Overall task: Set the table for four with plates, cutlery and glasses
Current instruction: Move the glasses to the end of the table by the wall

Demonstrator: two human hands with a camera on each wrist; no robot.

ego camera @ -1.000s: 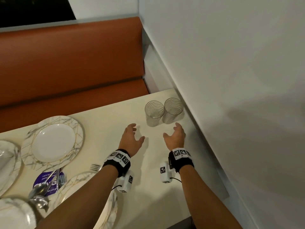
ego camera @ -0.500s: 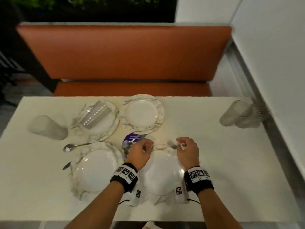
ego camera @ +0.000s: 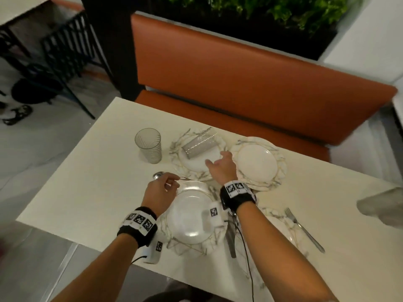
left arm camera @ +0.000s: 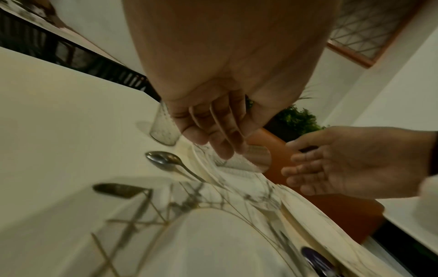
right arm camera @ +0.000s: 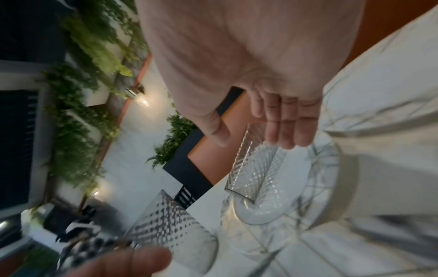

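Four marble-rimmed plates sit on the cream table. A ribbed glass lies on its side on the far left plate. My right hand hovers open just short of it, fingers straight above the lying glass. Left of that plate a second glass stands upright. My left hand hangs over the rim of the near left plate, fingers relaxed and empty, above the handle of a spoon. A fork and a knife lie by the near plates.
The far right plate is just right of my right hand. More glasses show blurred at the table's right edge. An orange bench runs along the far side. Bare tabletop stretches to the left, with black chairs beyond.
Both hands left the two glasses by the wall and crossed to the plates. My right hand has since opened and reached forward to the lying glass; the left moved left over the spoon.
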